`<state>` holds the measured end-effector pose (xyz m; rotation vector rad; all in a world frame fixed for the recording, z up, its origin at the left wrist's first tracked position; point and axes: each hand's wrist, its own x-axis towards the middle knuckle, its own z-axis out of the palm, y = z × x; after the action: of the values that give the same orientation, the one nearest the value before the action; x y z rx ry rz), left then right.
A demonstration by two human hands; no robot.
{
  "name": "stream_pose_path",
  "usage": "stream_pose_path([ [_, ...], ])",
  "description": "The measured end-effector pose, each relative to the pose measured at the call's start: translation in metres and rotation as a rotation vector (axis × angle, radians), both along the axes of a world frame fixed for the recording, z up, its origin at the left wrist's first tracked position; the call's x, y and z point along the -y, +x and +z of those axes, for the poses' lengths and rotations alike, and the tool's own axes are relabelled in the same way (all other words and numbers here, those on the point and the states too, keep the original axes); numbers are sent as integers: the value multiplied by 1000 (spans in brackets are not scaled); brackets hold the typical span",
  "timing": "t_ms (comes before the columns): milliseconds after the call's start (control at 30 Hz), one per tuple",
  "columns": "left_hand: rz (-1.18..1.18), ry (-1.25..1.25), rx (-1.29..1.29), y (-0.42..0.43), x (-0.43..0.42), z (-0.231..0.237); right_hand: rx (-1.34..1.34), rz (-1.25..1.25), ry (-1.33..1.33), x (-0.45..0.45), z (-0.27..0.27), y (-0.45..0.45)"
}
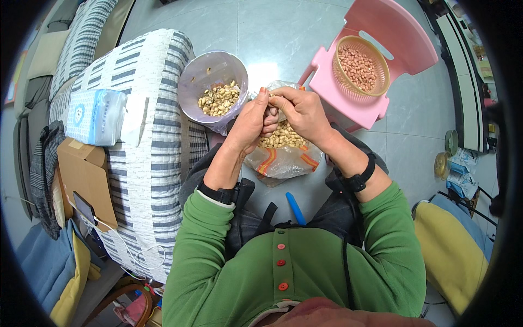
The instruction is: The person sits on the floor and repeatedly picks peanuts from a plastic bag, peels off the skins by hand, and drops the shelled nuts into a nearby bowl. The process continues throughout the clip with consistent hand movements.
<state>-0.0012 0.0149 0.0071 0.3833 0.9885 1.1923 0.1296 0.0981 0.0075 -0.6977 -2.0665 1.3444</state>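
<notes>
My left hand [254, 120] and my right hand [303, 108] meet at the fingertips above an open plastic bag [278, 163] of unshelled peanuts [282, 137]. A small pale piece of peanut [272, 95] shows between the pinching fingers; most of it is hidden. The left fingers are curled, with the thumb pointing up. To the left stands a lined bin [186, 96] with peanut shells [220, 100] in it. At the right, a tan plastic basket [384, 75] of shelled pink peanuts [356, 67] rests on a pink plastic chair [408, 36].
A sofa with a striped cover [163, 122] runs along the left. On it lie a tissue pack [96, 116], a cardboard box [88, 175], a phone [85, 207] and a white cable [126, 245]. Yellow-and-blue fabric [449, 237] is at the right. Grey tiles [286, 32] cover the floor.
</notes>
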Motion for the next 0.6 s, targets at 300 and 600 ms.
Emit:
stream_pose_path([
  [300, 9, 85, 105, -2, -1, -1, -180, 75, -559, -5, -8, -2],
  [600, -3, 97, 64, -3, -1, 1, -224, 104, -764, -5, -3, -2],
])
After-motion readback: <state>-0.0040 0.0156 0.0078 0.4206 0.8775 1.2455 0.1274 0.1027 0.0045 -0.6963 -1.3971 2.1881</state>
